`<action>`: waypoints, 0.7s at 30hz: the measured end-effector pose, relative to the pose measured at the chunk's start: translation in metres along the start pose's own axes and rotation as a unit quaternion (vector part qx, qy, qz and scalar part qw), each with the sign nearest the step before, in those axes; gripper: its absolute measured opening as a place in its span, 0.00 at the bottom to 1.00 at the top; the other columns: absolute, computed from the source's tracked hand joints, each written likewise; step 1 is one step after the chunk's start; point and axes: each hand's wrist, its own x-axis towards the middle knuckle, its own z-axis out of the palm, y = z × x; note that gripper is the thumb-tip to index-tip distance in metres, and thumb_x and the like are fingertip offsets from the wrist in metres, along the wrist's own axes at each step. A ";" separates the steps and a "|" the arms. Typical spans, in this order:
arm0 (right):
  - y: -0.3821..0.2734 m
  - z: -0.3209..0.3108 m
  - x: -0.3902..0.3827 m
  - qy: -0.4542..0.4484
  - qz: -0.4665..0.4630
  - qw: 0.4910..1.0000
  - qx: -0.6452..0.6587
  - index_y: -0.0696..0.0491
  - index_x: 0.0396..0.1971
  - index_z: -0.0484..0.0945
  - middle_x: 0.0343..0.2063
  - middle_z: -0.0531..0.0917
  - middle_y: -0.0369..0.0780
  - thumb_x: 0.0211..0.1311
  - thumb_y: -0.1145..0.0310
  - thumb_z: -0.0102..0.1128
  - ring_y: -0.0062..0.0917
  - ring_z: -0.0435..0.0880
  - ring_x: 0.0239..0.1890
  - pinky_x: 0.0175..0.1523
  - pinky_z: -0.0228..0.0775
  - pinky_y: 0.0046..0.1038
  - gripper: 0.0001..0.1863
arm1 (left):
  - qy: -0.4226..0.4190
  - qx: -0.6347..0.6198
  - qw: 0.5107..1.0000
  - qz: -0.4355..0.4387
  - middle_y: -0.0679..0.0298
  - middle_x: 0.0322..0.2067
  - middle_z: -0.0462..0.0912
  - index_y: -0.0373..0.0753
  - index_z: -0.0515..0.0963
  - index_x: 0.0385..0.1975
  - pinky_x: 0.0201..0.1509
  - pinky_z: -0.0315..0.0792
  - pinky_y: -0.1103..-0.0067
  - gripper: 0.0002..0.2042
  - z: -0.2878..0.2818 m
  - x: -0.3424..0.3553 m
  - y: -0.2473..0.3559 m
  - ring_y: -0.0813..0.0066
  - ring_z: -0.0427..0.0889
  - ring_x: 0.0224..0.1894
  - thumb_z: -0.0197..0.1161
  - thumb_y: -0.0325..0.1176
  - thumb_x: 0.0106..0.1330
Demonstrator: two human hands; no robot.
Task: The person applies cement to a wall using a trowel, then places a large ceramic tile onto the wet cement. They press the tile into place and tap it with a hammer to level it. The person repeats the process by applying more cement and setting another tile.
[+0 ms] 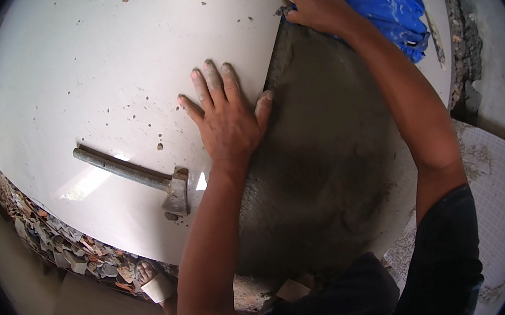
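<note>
The wet grey mortar bed (317, 132) lies just right of the white slab (113, 61), whose straight edge borders it, and the work in hand appears to be tidying the mortar along that edge. The left hand (224, 126) is spread wide and flat on the slab, its thumb by the border; that makes a sound brace, best kept light so that the slab does not shift. The right hand (318, 10) is curled at the far corner, beside dark crumbs (281, 11). Lifting loose bits away from the joint, rather than smearing them over the glossy face, would probably leave a cleaner line, and the forearm should clear the smooth mortar. The hatchet-like hammer (131, 170) lies well apart on the slab. Whether the right fingers grip anything cannot be told, as its palm is turned away; the blue sheet (372, 9) is cut off above, and the forearm hides part of the bed's right side.
</note>
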 end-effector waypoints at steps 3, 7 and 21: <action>-0.005 -0.001 0.003 -0.013 0.017 1.000 -0.007 0.59 0.31 0.77 0.33 0.81 0.52 0.50 0.63 0.57 0.46 0.80 0.38 0.44 0.71 0.42 0.14 | -0.001 0.003 1.000 -0.004 0.48 0.68 0.51 0.35 0.55 0.66 0.69 0.30 0.46 0.39 0.002 0.000 0.000 0.51 0.41 0.73 0.49 0.60 0.64; 0.002 -0.012 -0.012 -0.077 0.061 0.994 -0.042 0.59 0.30 0.77 0.30 0.81 0.53 0.49 0.62 0.58 0.46 0.81 0.37 0.42 0.71 0.43 0.15 | 0.007 0.006 1.000 -0.002 0.49 0.68 0.51 0.36 0.54 0.67 0.69 0.30 0.47 0.39 0.003 0.000 -0.001 0.52 0.40 0.73 0.48 0.60 0.64; 0.129 -0.037 -0.195 -0.125 0.115 0.984 -0.056 0.54 0.30 0.78 0.29 0.82 0.47 0.48 0.60 0.59 0.44 0.81 0.36 0.41 0.71 0.42 0.14 | 0.021 0.096 0.995 0.015 0.55 0.71 0.43 0.44 0.47 0.70 0.71 0.27 0.49 0.41 0.020 0.000 -0.007 0.57 0.35 0.73 0.39 0.67 0.64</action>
